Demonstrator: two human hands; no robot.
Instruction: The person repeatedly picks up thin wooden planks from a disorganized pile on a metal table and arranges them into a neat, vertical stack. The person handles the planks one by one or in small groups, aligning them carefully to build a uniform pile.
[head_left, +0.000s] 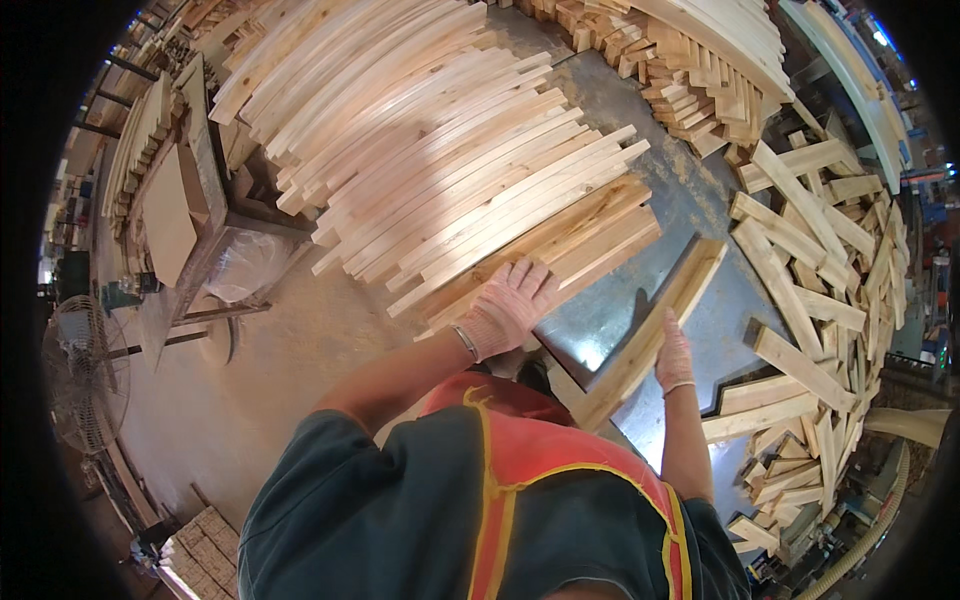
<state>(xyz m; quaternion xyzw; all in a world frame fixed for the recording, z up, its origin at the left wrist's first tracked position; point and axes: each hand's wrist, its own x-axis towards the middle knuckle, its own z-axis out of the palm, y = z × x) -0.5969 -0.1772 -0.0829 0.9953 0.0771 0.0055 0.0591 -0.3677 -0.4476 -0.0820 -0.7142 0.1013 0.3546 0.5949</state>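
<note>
My left hand [508,305], in a pale knit glove, lies flat with fingers stretched over the near end of a row of wooden strips [455,185]. Under and beside it are darker, wider boards [595,212] at the row's near edge. To the right, my right hand [674,358], also gloved, grips a wooden board [648,338] by its right side. The board slants from near my apron up and away to the right, apart from the row. The fingers under this board are hidden; the thumb shows along its edge.
A jumbled heap of short boards [800,290] lies at the right of the metal table [690,195]. Stacked timber [700,75] stands at the far right. On the left are a metal-framed stand [215,235] and a caged fan [85,375].
</note>
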